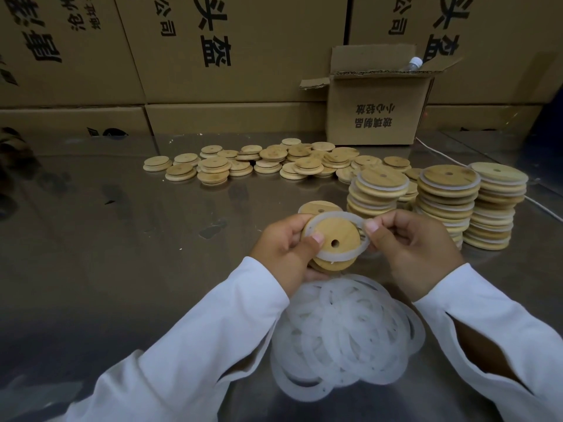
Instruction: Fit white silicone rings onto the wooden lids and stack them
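My left hand (285,251) grips a round wooden lid (332,234) with a small hole, thumb on its top face. A white silicone ring (338,255) lies around that lid, and my right hand (408,248) pinches the ring's right side. A second lid (333,264) shows just beneath the held one. A pile of loose white rings (347,327) lies on the table below my hands. Three stacks of ringed lids (444,199) stand at the right. Bare lids (274,161) are scattered across the far middle.
The steel table (122,239) is reflective. An open small cardboard box (374,111) stands at the back right, with a bottle cap (415,60) showing inside. Large printed cartons (213,47) wall the back. A white cable (441,155) runs behind the stacks.
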The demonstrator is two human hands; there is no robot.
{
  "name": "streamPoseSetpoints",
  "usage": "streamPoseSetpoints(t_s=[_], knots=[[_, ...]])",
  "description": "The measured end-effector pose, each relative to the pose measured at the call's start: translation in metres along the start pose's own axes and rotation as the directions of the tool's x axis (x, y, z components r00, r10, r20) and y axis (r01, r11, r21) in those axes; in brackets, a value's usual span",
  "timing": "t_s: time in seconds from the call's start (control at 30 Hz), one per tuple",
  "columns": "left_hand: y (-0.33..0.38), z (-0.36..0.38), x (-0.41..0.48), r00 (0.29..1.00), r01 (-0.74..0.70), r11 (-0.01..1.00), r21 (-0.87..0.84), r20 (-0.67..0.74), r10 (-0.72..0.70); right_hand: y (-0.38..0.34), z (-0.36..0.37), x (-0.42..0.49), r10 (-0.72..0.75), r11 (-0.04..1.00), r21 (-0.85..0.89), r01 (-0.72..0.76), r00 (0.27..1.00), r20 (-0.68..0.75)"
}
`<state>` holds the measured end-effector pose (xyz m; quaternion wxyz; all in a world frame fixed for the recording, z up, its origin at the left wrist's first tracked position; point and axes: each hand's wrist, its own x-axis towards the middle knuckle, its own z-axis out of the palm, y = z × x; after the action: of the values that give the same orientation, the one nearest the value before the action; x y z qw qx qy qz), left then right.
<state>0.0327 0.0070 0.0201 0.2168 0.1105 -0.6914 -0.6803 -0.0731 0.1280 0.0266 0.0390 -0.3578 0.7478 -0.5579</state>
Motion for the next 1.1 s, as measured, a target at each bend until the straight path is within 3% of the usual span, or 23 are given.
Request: streamPoseSetpoints(t_s=[0.37, 0.67, 0.83, 0.97, 1.1], knots=[[-0.003, 0.000, 0.003, 0.996, 0.082, 0.962, -0.262, -0.009, -0.087, -0.005, 0.000, -0.001, -0.040, 0.998, 0.052, 0.041, 0.999, -0.009], [-0.002, 0.001, 0.003, 0.993, 0.107, 0.945, -0.309, -0.013, -0.117, -0.007, 0.002, -0.003, -0.003, 0.978, 0.211, 0.006, 1.000, -0.014], [0.003, 0.003, 0.005, 0.987, 0.103, 0.874, -0.474, -0.059, -0.149, -0.008, 0.008, -0.003, 0.078, 0.933, 0.355, -0.059, 0.996, -0.038], [0.002, 0.006, 0.004, 0.983, 0.095, 0.830, -0.549, -0.081, -0.166, -0.008, 0.010, -0.006, -0.006, 0.957, 0.289, 0.025, 0.998, -0.066], [-0.004, 0.011, 0.002, 0.991, 0.080, 0.864, -0.497, -0.055, -0.123, -0.009, 0.010, -0.008, -0.086, 0.956, 0.271, 0.116, 0.989, -0.118]])
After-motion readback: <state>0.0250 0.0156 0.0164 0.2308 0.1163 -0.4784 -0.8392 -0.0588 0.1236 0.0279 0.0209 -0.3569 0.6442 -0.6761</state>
